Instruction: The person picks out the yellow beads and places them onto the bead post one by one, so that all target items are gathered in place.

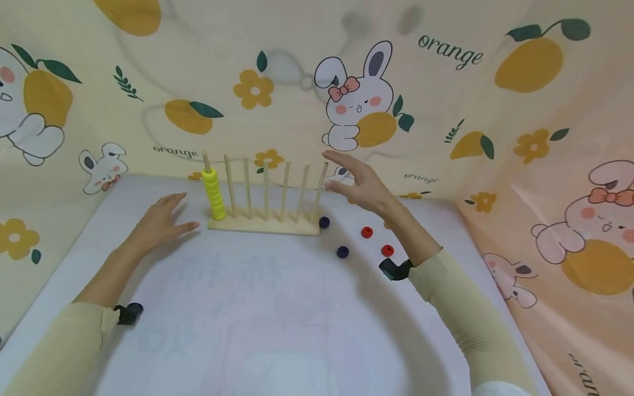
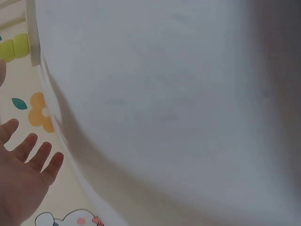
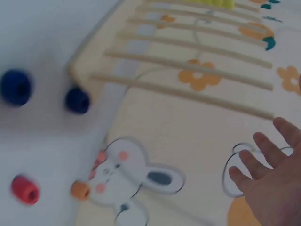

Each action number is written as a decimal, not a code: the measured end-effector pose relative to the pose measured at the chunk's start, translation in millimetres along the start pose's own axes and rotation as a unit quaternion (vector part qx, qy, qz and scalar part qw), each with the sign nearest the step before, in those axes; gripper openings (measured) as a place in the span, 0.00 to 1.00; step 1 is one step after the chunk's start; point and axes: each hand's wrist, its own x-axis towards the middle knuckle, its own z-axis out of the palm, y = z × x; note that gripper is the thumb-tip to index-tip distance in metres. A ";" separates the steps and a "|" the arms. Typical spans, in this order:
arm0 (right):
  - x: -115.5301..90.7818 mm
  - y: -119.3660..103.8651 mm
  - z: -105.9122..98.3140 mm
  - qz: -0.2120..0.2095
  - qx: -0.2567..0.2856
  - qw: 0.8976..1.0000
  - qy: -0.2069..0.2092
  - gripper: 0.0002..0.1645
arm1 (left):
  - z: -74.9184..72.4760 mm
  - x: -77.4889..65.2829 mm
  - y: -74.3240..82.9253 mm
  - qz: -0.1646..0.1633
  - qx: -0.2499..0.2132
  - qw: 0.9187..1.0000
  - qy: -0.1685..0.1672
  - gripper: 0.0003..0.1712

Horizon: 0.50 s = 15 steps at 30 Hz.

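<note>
A wooden peg rack (image 1: 264,226) with several upright pegs stands near the back of the table. Yellow beads (image 1: 213,195) are stacked on its leftmost peg; the other pegs are bare. My left hand (image 1: 157,224) is to the left of the rack, fingers spread and holding nothing. Beside the top of the rightmost peg (image 1: 321,190) is my right hand (image 1: 360,186), its fingers extended and its grasp empty. One dark blue bead (image 1: 324,222) lies against the rack's right end, another dark blue bead (image 1: 343,252) nearer to me.
Two red beads, one farther (image 1: 367,232) and one closer (image 1: 387,250), lie right of the rack below my right forearm. An orange bead (image 3: 80,189) shows in the right wrist view. A cloth printed with rabbits and oranges (image 1: 297,126) rises behind the white table (image 1: 238,330).
</note>
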 end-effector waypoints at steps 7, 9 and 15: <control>-27.3 31.2 -4.4 0.013 -0.026 0.999 -0.013 0.42 | -7.8 -20.5 -2.4 0.005 0.080 0.997 0.018 0.58; -35.9 41.6 -6.3 0.015 -0.048 0.999 -0.018 0.43 | -9.0 -23.7 -1.7 0.013 0.101 0.995 0.020 0.59; -66.2 69.6 -10.5 0.018 -0.128 0.991 -0.033 0.45 | -7.9 -33.9 -2.3 0.045 0.138 0.989 0.027 0.60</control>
